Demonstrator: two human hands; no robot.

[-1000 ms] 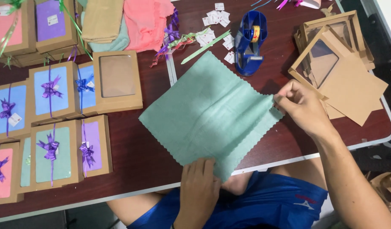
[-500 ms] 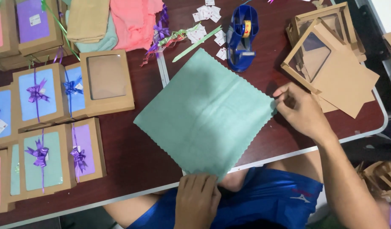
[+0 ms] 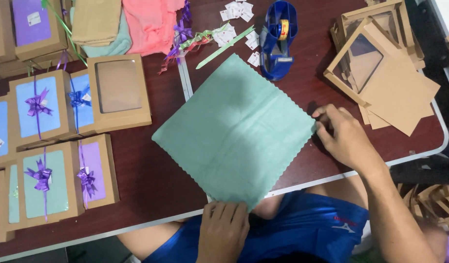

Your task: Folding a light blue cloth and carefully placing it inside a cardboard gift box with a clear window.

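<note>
We see a square green cloth with scalloped edges spread flat on the dark tabletop, turned like a diamond — one corner reaches the near edge of the tabletop, another points toward the right edge. The left hand sits at that near corner, its fingers curled over the tabletop's near edge and pressed on the cloth's tip; the corner seems pinched there, though we cannot tell how firmly. The right hand meets the cloth's right corner, its fingers bent close together and nipping the very tip of the fabric.

Just beyond the cloth's far corner stands a blue tape dispenser, with small white paper tags scattered beside it and a pale green strip lying slantwise. Toward the right edge of the tabletop lies a pile of flat brown window boxes, unassembled. Along the left side are made-up brown boxes — several tied with purple ribbon bows. At the far edge, folded cloths in tan, green and pink are stacked.
</note>
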